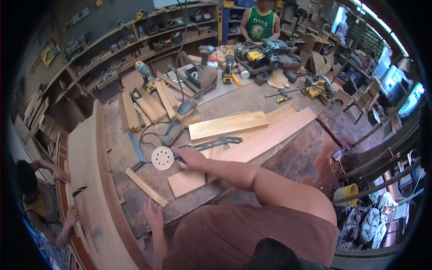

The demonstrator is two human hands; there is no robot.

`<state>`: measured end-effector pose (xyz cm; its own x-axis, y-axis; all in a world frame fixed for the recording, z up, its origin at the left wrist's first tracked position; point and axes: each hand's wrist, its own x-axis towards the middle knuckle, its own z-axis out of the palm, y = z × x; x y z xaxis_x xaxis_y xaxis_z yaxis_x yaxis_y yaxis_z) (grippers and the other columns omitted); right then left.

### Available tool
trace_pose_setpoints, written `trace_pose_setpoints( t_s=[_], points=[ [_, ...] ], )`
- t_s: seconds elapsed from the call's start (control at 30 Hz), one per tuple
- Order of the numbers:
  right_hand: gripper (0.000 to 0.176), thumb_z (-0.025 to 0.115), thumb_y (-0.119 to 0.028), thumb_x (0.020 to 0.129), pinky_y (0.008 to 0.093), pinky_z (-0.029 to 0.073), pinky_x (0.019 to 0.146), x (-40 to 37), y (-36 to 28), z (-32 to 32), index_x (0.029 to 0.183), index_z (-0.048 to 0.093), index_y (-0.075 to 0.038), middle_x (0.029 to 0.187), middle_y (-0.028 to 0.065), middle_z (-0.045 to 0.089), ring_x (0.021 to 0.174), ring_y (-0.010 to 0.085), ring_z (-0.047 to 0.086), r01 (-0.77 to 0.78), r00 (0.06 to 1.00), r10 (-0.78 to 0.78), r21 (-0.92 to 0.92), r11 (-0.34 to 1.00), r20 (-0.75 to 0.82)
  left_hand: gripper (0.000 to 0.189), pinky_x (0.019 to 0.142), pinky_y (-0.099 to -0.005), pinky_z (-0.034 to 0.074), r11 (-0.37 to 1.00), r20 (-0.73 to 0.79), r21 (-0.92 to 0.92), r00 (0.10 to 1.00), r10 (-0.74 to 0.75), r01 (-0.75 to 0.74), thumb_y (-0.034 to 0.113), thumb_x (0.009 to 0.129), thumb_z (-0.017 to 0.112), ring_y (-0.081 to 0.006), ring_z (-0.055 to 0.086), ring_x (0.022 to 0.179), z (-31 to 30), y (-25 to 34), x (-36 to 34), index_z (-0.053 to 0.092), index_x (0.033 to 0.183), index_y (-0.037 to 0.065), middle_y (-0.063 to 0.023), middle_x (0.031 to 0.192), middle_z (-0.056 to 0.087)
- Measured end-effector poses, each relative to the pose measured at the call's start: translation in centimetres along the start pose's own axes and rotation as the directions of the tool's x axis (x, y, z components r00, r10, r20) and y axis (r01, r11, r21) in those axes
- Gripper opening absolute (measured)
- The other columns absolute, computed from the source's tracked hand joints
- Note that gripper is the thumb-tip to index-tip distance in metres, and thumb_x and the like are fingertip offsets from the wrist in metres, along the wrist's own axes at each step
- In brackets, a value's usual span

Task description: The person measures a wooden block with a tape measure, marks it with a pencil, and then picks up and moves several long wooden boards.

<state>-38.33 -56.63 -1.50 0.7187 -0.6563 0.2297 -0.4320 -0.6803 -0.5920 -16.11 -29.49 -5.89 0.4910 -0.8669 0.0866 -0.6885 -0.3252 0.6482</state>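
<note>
A round pale sanding disc [162, 158] with several holes faces up at the middle left of the bench. At its right edge is my right hand [191, 159], fingers closed round that side, with something dark partly hidden between them. Under my right forearm lies a long pinkish board [270, 137]. My left hand [154, 217] is low at the bench's front edge, fingers apart and empty, just below a short wood strip [146, 187]. Behind the disc rests a grey power tool [173, 133] with a cord.
Pale boards [229, 126] and a black slotted bar [218, 144] lie behind my right arm. Drills [228, 67] and other tools stand farther back. One person [261, 22] is behind the bench; another person's hands [72, 216] touch a large curved panel [85, 162] at left.
</note>
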Motion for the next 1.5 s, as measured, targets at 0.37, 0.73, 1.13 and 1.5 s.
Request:
trace_pose_setpoints(
  t_s=[0.37, 0.73, 1.13, 1.5],
  points=[
    [0.078, 0.080, -0.038, 0.073, 0.0459, 0.043, 0.102, -1.2, 2.6, 2.8, 0.137, 0.046, -0.008, 0.128, 0.0196, 0.053, 0.123, 0.0396, 0.047, -0.124, 0.990, 0.131, -0.116, 0.985, 0.052, 0.053, 0.111, -0.0461, 0.034, 0.999, -0.009, 0.004, 0.999, -0.033, 0.033, 0.003, 0.076, 0.067, -0.0463, 0.041, 0.130, 3.7, -0.4, 5.0, 0.057, 0.128, 0.011, -0.0296, 0.138, 0.044],
    [0.070, 0.079, -0.025, 0.075, 0.0457, 0.037, 0.109, 4.8, -3.8, 6.3, 0.136, 0.048, -0.007, 0.139, 0.0195, 0.045, 0.130, 0.0405, 0.042, -0.062, 0.998, 0.059, -0.103, 0.993, -0.030, 0.066, 0.113, -0.0382, 0.034, 0.591, 0.017, -0.799, 0.987, -0.163, 0.111, -0.013, 0.077, 0.049, -0.0302, 0.042, 0.136, -0.6, -4.7, 3.6, 0.038, 0.141, -0.002, -0.0217, 0.145, 0.043],
    [0.063, 0.077, -0.025, 0.074, 0.0587, 0.025, 0.115, 1.4, -8.1, -4.0, 0.130, 0.050, -0.019, 0.135, 0.0096, 0.050, 0.136, 0.0307, 0.041, 0.218, 0.976, -0.174, -0.603, 0.767, 0.132, 0.076, 0.098, -0.0353, 0.050, 0.401, 0.494, -0.855, 0.748, 0.442, 0.328, -0.009, 0.077, 0.055, -0.0287, 0.055, 0.125, -5.9, 1.8, 8.1, 0.030, 0.148, -0.002, -0.0231, 0.144, 0.045],
    [0.044, 0.070, -0.038, 0.088, 0.0432, 0.053, 0.074, -5.6, 15.8, -27.4, 0.108, 0.056, -0.002, 0.093, 0.0197, 0.063, 0.087, 0.0379, 0.064, -0.400, 0.782, 0.145, -0.311, 0.862, -0.606, 0.054, 0.095, -0.0380, 0.050, 0.583, 0.224, -0.791, 0.975, -0.007, 0.186, 0.026, 0.094, 0.062, -0.0268, 0.055, 0.121, 4.2, 5.2, 10.3, 0.045, 0.138, 0.001, -0.0188, 0.135, 0.053]
  ],
)
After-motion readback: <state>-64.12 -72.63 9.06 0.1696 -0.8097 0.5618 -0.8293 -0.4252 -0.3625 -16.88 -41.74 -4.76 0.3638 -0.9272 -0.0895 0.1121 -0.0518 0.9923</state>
